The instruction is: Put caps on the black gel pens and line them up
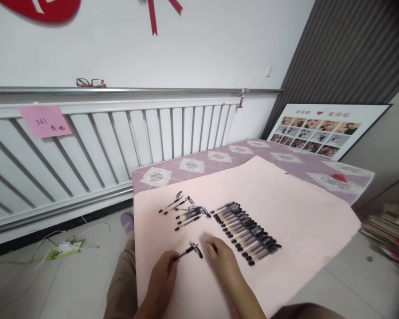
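Observation:
My left hand (164,270) pinches a black gel pen (186,252) near one end. At the pen's far end a black clip-on cap sits crosswise to the barrel; whether it is attached there, I cannot tell. My right hand (221,254) is curled closed just right of that cap, apart from it, slightly blurred; anything inside its fingers is hidden. Beyond my left hand lies a loose pile of pens (189,212), some with caps askew at their ends. To the right of my right hand, several capped pens (246,230) lie side by side in a slanting row.
Pale pink sheet (302,212) covers much of the table, over a purple patterned cloth (216,157). A white radiator (182,128) runs behind. Glasses (91,83) rest on the pipe. A photo board (319,133) leans at right; a power strip (66,249) lies on the floor at left.

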Demonstrator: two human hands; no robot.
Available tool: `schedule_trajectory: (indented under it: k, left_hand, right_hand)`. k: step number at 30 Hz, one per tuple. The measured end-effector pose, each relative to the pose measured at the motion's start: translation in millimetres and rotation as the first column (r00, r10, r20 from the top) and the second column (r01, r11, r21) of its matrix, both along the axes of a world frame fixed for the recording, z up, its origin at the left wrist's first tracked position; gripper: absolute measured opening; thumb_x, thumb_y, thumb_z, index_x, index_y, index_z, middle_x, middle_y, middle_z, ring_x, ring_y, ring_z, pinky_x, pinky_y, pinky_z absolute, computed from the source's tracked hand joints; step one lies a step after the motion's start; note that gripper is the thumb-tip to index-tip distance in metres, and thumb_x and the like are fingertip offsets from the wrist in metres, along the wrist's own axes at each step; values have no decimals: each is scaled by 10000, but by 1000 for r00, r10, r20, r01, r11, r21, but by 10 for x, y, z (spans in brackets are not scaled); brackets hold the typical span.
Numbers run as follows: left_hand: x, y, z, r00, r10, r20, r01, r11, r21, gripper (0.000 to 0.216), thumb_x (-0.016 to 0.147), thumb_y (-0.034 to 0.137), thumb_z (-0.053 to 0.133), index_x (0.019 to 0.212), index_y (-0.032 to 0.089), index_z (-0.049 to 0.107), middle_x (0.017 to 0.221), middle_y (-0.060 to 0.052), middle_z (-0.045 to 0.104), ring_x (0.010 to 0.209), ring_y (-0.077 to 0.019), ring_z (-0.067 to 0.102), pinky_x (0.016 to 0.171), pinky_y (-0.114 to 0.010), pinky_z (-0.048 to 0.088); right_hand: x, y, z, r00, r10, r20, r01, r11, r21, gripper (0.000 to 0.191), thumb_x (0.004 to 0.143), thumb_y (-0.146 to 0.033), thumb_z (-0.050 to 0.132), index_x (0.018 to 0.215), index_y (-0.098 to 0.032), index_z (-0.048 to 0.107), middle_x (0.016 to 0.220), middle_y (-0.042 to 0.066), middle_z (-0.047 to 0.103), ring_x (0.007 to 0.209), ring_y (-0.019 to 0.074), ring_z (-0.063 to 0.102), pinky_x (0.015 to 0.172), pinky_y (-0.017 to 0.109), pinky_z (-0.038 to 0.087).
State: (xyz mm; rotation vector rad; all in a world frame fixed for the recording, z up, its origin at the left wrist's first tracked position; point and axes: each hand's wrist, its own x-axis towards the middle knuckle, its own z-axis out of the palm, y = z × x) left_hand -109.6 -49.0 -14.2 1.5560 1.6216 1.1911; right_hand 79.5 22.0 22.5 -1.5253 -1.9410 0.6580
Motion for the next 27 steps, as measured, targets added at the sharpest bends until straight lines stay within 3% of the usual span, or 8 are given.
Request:
schedule_trajectory:
  k: [4,9,14,17,21,24,27]
  left_hand:
    - [-2,9,-12,1000,2,-7,-2,1000,-14,178,821,253,425,942,210,549,865,-24,612,793,-167,574,728,-278,460]
    - [-14,17,-30,1000,14,-14,-14,1000,4,204,819,272,433,964,205,558,898,-39,625,826,-174,586,753,-291,474]
    - [-28,22,-37,1000,-20,-22,21,998,63,257,839,266,414,1040,216,564,991,-59,623,938,-177,578,842,-309,464]
    - [-31,22,-34,997,-52,-55,56,995,88,253,840,244,411,1035,223,572,982,-60,622,931,-176,581,839,-313,469]
    - [-28,15,-27,993,-66,-101,76,991,106,254,830,206,418,1026,225,578,974,-57,622,922,-174,582,828,-310,480]
    - [-23,12,-17,988,-77,-131,92,989,113,258,822,178,417,1013,227,584,959,-53,624,909,-171,581,816,-304,484]
    - [-18,10,-6,982,-98,-161,116,987,107,266,815,161,410,1002,225,588,946,-53,621,903,-172,576,811,-306,483]
  right_hand:
    - [-144,89,-75,997,43,60,-44,999,7,127,754,-282,497,715,-210,594,722,33,588,636,171,535,615,267,385]
    - [-296,78,-129,995,70,71,-72,997,21,34,682,-205,564,683,-203,598,784,62,594,788,213,548,702,282,393]
    - [-116,45,-57,999,52,5,-52,999,7,143,784,-270,464,735,-208,582,736,31,597,707,177,550,674,271,408]
    - [85,3,17,984,20,-177,-40,993,-109,205,812,-335,420,809,-214,585,678,-5,579,620,154,534,578,250,408]
    - [245,-64,100,856,-89,-509,-83,949,-305,184,743,-369,515,845,-226,568,577,-63,456,502,111,429,468,217,359]
    - [254,-99,141,791,-117,-600,-105,941,-323,112,686,-313,576,730,-223,525,563,-81,398,486,89,373,451,197,339]
    - [232,-122,152,793,-117,-597,-118,933,-340,87,664,-271,590,706,-212,542,604,-66,454,520,89,395,470,195,349]
